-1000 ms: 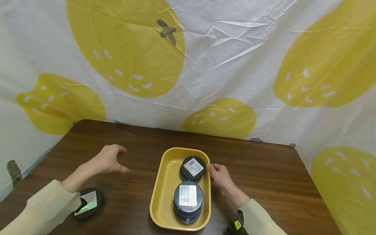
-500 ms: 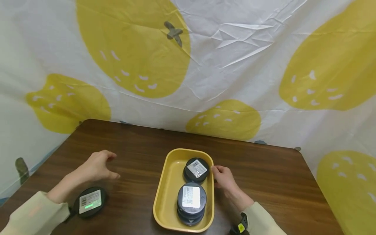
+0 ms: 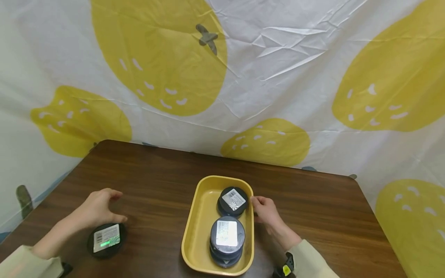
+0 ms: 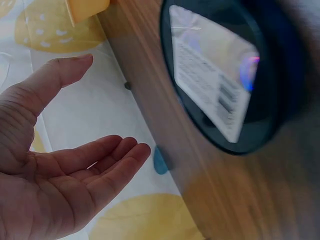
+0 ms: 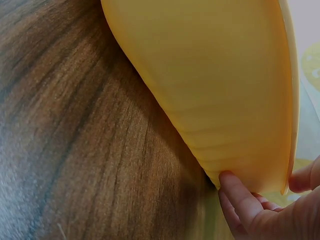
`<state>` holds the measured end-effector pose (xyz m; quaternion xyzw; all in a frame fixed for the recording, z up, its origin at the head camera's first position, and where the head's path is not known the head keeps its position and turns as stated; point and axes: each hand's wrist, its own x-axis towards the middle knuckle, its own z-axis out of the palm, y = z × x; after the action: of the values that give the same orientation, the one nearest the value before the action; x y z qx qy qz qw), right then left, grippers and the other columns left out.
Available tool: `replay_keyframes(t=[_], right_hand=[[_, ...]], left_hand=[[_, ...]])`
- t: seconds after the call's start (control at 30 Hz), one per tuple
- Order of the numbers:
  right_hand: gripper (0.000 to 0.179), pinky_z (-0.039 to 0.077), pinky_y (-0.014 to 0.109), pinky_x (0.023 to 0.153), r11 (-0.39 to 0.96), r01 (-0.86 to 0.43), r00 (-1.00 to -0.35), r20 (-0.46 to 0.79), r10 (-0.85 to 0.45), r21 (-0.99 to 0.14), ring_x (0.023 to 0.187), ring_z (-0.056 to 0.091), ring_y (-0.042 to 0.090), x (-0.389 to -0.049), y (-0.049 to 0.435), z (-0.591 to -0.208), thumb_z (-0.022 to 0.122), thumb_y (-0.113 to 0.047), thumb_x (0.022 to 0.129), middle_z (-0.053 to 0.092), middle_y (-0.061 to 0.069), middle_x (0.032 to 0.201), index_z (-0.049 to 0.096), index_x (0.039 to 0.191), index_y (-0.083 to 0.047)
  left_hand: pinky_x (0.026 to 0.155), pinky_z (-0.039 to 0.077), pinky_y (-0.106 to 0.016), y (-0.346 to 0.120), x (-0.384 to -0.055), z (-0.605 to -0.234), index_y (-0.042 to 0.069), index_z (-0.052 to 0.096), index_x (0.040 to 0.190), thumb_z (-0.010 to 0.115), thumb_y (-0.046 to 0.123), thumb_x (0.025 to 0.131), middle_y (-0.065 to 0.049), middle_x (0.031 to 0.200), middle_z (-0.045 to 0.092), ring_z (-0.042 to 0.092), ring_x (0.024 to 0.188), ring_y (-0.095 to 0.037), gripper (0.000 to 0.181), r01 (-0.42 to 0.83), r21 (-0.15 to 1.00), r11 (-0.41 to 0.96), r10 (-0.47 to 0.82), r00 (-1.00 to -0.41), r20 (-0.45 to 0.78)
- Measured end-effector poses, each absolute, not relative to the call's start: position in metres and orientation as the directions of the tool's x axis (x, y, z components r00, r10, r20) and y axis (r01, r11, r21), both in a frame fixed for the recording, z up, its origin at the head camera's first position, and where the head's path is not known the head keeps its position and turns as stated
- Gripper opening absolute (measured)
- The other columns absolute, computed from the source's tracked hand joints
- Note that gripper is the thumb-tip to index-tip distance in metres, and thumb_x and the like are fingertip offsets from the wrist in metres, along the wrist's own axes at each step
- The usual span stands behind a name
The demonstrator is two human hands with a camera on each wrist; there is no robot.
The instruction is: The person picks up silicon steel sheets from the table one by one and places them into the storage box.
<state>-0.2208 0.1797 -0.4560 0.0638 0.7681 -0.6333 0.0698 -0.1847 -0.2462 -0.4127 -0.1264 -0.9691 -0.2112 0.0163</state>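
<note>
In the head view my left hand (image 3: 97, 210) hovers with thumb and fingers spread, just behind a flat round black container (image 3: 106, 240) with a white label. The left wrist view shows that container (image 4: 215, 80) beyond the fingertips, and nothing in the hand (image 4: 75, 165). At the tray's right side, my right hand (image 3: 267, 212) pinches the edge of a yellow tray (image 3: 189, 227). From the right wrist, its fingers (image 5: 240, 195) press the outer wall and the thumb lies across the rim. Inside the tray stand two stacks of similar black containers, the rear (image 3: 233, 200) and the front (image 3: 227, 239).
Dark brown wood makes up the table (image 3: 149, 173). A white cloth (image 3: 167, 135) with yellow fruit prints hangs behind it. The left half of the tray shows its bare bottom.
My left hand has moved left and toward me, coming close to the loose black container. The right hand keeps its hold on the tray edge; the head view has shifted slightly.
</note>
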Motion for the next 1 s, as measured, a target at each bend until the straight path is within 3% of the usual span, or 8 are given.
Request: replay_keyframes(t=[0.4,0.9,1.0], right_hand=[[0.034,0.056,0.041,0.064,0.188,0.192,-0.981,-0.193,0.014,-0.963,0.071,0.061,0.02,-0.22,0.181,-0.454,0.045,-0.011,0.096,0.061,0.019,0.087,0.055,0.109,0.018],[0.032,0.056,0.039,0.064,0.182,0.195,-0.981,-0.195,0.016,-0.964,0.071,0.06,0.019,-0.221,0.181,-0.455,0.045,-0.011,0.096,0.06,0.017,0.084,0.055,0.108,0.017],[0.033,0.056,0.039,0.064,0.178,0.198,-0.98,-0.198,0.019,-0.964,0.071,0.06,0.019,-0.222,0.181,-0.455,0.045,-0.011,0.096,0.06,0.017,0.083,0.055,0.108,0.017]], left_hand=[[0.078,0.047,-0.054,-0.264,-0.171,-0.428,-0.021,0.055,0.105,0.087,0.028,0.057,-0.03,0.096,0.061,0.056,0.092,-0.048,0.076,0.205,0.392,0.897,0.232,-0.973,-0.021],[0.073,0.049,-0.05,-0.263,-0.161,-0.445,-0.02,0.058,0.098,0.088,0.027,0.05,-0.025,0.089,0.061,0.059,0.083,-0.037,0.074,0.222,0.375,0.9,0.231,-0.973,0.022],[0.072,0.049,-0.05,-0.262,-0.16,-0.446,-0.02,0.057,0.1,0.088,0.027,0.051,-0.029,0.093,0.06,0.058,0.083,-0.037,0.076,0.209,0.388,0.898,0.229,-0.973,-0.005]])
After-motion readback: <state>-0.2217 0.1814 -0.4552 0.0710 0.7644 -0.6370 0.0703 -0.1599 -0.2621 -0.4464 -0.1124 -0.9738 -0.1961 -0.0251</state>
